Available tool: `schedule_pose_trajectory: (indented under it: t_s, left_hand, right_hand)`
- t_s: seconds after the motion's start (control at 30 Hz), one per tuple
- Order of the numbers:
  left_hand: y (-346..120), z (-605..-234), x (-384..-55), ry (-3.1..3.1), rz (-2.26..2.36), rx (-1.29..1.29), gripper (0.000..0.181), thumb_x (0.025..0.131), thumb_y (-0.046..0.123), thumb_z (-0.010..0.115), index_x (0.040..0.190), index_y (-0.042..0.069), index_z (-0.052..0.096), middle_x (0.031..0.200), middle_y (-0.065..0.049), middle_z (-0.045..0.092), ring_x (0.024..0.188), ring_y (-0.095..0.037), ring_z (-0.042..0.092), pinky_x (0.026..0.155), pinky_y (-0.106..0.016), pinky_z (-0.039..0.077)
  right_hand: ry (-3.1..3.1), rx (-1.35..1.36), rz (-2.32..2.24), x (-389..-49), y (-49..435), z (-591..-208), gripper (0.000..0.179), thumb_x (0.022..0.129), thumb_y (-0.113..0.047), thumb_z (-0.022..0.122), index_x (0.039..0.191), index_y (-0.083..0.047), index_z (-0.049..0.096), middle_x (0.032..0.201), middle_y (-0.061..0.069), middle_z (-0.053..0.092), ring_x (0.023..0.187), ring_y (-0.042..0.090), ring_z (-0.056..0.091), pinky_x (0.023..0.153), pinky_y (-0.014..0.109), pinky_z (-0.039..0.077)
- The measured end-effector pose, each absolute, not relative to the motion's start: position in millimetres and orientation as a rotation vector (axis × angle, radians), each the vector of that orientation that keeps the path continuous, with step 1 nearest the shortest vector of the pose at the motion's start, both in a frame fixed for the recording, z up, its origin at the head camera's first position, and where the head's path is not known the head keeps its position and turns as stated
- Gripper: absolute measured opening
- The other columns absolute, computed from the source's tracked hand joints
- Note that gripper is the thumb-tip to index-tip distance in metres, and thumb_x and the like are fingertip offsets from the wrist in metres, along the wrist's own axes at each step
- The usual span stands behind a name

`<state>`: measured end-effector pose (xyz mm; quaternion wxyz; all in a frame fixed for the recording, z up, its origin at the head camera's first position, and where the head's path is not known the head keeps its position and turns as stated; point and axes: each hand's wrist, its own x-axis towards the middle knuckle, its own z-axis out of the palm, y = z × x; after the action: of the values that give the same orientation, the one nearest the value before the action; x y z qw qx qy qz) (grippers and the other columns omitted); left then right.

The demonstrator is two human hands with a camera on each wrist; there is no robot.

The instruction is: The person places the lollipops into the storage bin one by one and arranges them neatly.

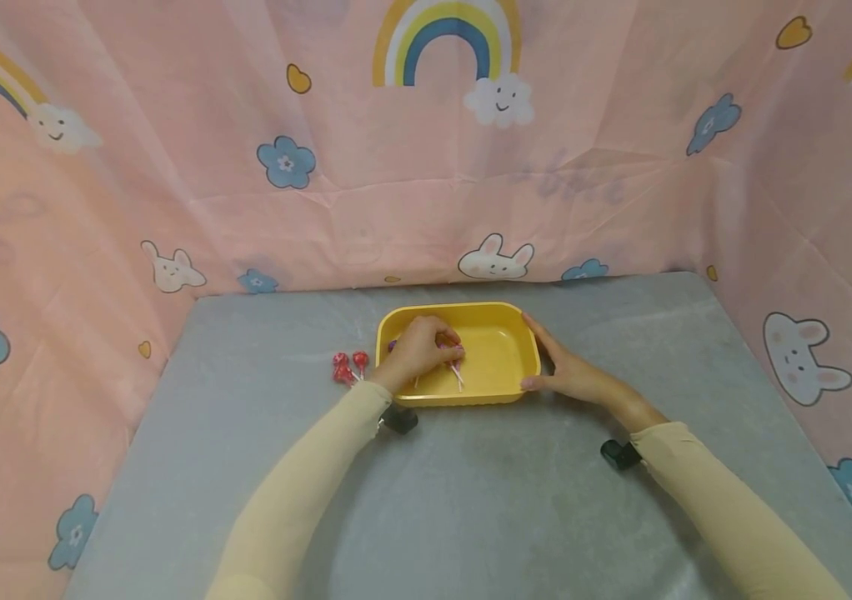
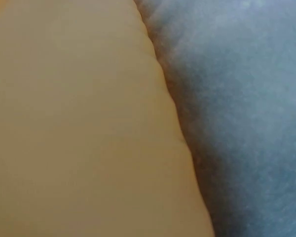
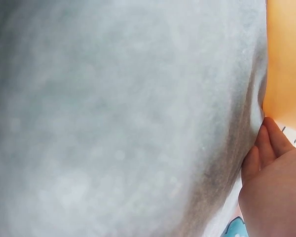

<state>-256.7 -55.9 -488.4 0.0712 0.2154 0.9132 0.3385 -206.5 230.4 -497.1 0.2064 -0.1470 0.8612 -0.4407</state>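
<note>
A yellow rectangular tub (image 1: 504,397) stands on the grey table. Inside its left half, my left hand (image 1: 418,348) pinches a lollipop (image 1: 456,367) between thumb and fingers, with the white stick pointing down. The hand hides most of what lies beneath, though a bit of purple wrapper (image 1: 393,344) shows beside it. My right hand (image 1: 572,375) steadies the tub's right end, thumb and fingers spread along the outer wall. In the right wrist view, its straight fingers (image 3: 265,143) touch the tub's yellow side (image 3: 288,64). Only sleeve and table fill the left wrist view.
Several red lollipops (image 1: 343,369) lie on the table just left of the tub. Grey cloth covers the table (image 1: 471,500). A pink printed curtain (image 1: 366,225) hangs behind it and at both sides. Small black devices (image 1: 621,455) sit at the wrists.
</note>
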Motion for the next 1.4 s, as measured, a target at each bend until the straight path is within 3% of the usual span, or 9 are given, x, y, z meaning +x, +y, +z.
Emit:
schedule_pose_trajectory:
  t_s: [0.4, 0.57, 0.8, 0.93, 1.4]
  left_hand:
    - [-64.7, -477.0, -250.0, 2.843, 0.895, 0.586, 0.030, 0.083, 0.037, 0.079, 0.099, 0.011, 0.077, 0.099, -0.002, 0.074, 0.095, -0.016, 0.063, 0.089, -0.031, 0.053]
    - [-69.9, -470.5, -248.4, 2.964, 0.687, 0.580, 0.030, 0.085, 0.038, 0.078, 0.095, 0.010, 0.078, 0.100, -0.004, 0.074, 0.102, -0.021, 0.062, 0.094, -0.034, 0.050]
    - [-72.3, -478.6, -248.7, 2.993, 0.579, 0.636, 0.027, 0.087, 0.039, 0.075, 0.090, 0.013, 0.078, 0.095, -0.002, 0.072, 0.097, -0.022, 0.057, 0.089, -0.033, 0.049]
    - [-72.2, -479.7, -248.4, 2.956, 0.638, 0.639, 0.024, 0.088, 0.035, 0.074, 0.094, 0.012, 0.078, 0.098, -0.003, 0.073, 0.098, -0.021, 0.056, 0.090, -0.034, 0.048]
    - [-70.8, -474.2, -247.8, 2.899, 0.684, 0.608, 0.025, 0.089, 0.030, 0.072, 0.103, 0.010, 0.077, 0.104, -0.005, 0.072, 0.100, -0.022, 0.054, 0.091, -0.034, 0.046]
  right_hand:
    - [2.410, -0.410, -1.208, -206.1, 229.1, -496.4, 0.108, 0.089, -0.035, 0.074, 0.157, -0.041, -0.010, 0.169, 0.004, -0.007, 0.156, 0.038, -0.002, 0.119, 0.070, 0.007]
    - [2.415, -0.415, -1.226, -207.0, 231.3, -497.2, 0.109, 0.088, -0.032, 0.074, 0.158, -0.036, -0.009, 0.169, 0.005, -0.007, 0.156, 0.039, -0.002, 0.120, 0.069, 0.006]
    - [2.428, -0.397, -1.187, -206.5, 230.6, -498.8, 0.109, 0.088, -0.038, 0.074, 0.157, -0.040, -0.010, 0.169, 0.004, -0.007, 0.155, 0.039, -0.002, 0.119, 0.069, 0.008]
    - [2.415, -0.399, -1.209, -204.5, 229.8, -497.9, 0.109, 0.088, -0.034, 0.074, 0.158, -0.036, -0.010, 0.169, 0.005, -0.007, 0.155, 0.039, -0.003, 0.119, 0.070, 0.007]
    - [2.403, -0.421, -1.239, -204.8, 230.1, -498.0, 0.109, 0.088, -0.032, 0.074, 0.157, -0.041, -0.010, 0.169, 0.006, -0.006, 0.156, 0.038, -0.002, 0.120, 0.069, 0.007]
